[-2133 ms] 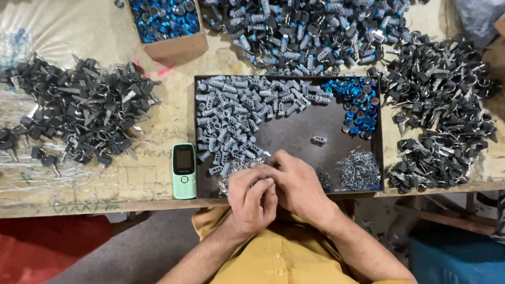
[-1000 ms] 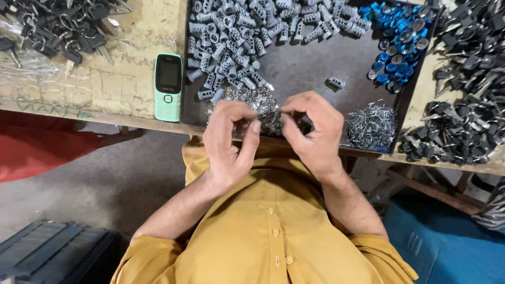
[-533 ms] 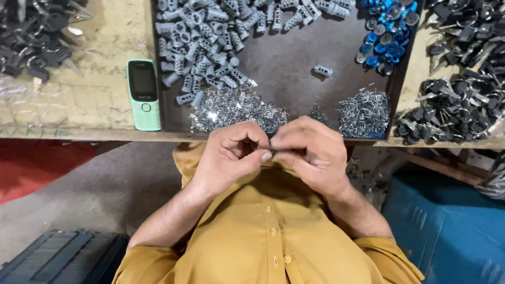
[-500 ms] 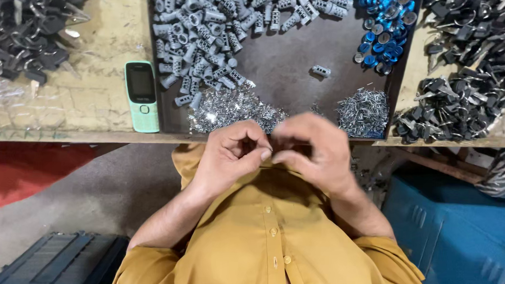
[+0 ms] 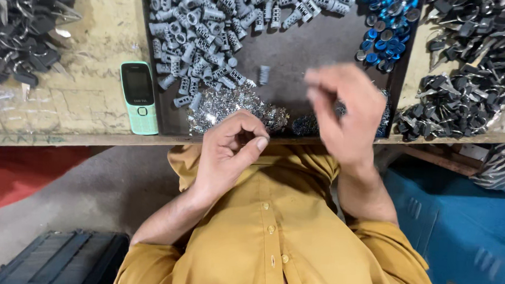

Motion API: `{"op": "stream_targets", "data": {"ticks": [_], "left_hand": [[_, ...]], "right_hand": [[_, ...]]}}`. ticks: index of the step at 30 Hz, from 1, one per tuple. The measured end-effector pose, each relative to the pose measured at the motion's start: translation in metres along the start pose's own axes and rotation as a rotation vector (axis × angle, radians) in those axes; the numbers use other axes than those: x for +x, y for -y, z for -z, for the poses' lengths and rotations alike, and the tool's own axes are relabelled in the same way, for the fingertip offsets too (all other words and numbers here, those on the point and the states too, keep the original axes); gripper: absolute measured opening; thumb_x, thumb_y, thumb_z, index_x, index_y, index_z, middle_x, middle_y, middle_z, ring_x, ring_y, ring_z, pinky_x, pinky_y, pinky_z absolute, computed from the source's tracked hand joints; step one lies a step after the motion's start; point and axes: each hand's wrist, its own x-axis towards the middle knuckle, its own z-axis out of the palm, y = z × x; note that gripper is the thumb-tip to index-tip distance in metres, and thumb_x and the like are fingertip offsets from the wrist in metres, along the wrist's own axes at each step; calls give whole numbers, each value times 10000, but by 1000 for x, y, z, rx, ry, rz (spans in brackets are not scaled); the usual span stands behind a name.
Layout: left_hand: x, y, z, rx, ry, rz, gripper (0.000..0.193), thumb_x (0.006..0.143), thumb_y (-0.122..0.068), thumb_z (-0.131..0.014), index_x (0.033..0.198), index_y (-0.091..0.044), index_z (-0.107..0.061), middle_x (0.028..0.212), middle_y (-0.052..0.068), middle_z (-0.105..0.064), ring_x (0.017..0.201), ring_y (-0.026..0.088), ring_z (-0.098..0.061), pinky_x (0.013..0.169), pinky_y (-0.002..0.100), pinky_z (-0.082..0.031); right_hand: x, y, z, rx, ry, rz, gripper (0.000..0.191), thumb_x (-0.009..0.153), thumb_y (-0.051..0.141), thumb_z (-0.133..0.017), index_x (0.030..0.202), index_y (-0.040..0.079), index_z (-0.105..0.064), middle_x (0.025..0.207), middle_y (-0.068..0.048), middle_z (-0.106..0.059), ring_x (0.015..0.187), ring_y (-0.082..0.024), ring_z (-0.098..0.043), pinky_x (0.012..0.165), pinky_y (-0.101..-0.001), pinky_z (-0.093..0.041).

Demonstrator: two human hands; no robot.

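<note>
Head view only: left hand (image 5: 229, 152) sits at the near edge of the desk (image 5: 89, 103), fingers curled in with thumb against forefinger, pinching something small; too hidden to say what it is. Right hand (image 5: 344, 115) is lifted over the dark tray (image 5: 319, 48), fingers loosely spread and motion-blurred, nothing visibly held. Hands are apart. Just beyond the left hand, a heap of small shiny metal bits (image 5: 231, 104) lies on the tray; a second heap (image 5: 321, 119) is mostly behind the right hand. Further in: a big spread of grey ribbed cylinders (image 5: 212, 29), one stray grey cylinder (image 5: 264, 74) alone mid-tray, blue caps (image 5: 385, 31) in the far right corner. Off the tray: mint-green keypad phone (image 5: 138, 97) just left of it, black key-like parts (image 5: 24, 30) far left, a larger pile of the same (image 5: 465, 72) on the right. Progress, as a judgement: large stocks of grey cylinders, caps and metal bits remain loose, so most of the work looks left; can't tell whether the black piles are finished output.
</note>
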Motion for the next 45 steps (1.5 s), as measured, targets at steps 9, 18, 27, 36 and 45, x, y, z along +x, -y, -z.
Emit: {"op": "stream_targets", "data": {"ticks": [9, 18, 27, 36, 45], "left_hand": [[13, 11, -18, -67, 181, 121, 61, 961, 12, -656, 989, -10, -606, 955, -1, -568, 850, 54, -521, 734, 220, -439], [18, 10, -24, 142, 120, 79, 64, 940, -22, -636, 918, -26, -576, 873, -6, -554, 766, 57, -476, 658, 227, -391], [18, 16, -18, 75, 117, 8, 94, 961, -23, -604, 926, -34, -518, 887, -6, -504, 801, 73, -454, 708, 246, -400], [19, 15, -12, -25, 138, 62, 76, 975, -14, -588, 938, -35, -525, 904, -16, -497, 791, 59, -432, 679, 230, -381], [18, 17, -7, -27, 122, 61, 79, 975, -15, -591, 933, -36, -527, 905, -11, -516, 773, 56, -443, 660, 231, -384]], "right_hand": [[-69, 14, -12, 243, 36, 0, 251, 828, -81, -802, 1032, 10, -688, 1005, -134, -710, 874, -233, -719, 752, -317, -582], [-53, -8, 14, -86, 125, 32, 317, 808, 66, -867, 1082, 29, -711, 1021, -130, -646, 896, -270, -652, 758, -368, -533], [-37, -16, 18, -488, 214, -77, 266, 904, 94, -814, 1164, 113, -765, 972, -55, -559, 953, -263, -556, 833, -416, -352], [-20, -24, 17, -580, 219, -24, 190, 933, 114, -823, 1116, 144, -782, 997, -37, -553, 963, -249, -538, 878, -417, -334], [-17, -19, 17, -495, 234, -45, 205, 881, 86, -849, 1072, 132, -789, 951, -26, -557, 901, -224, -532, 839, -395, -326]]}}
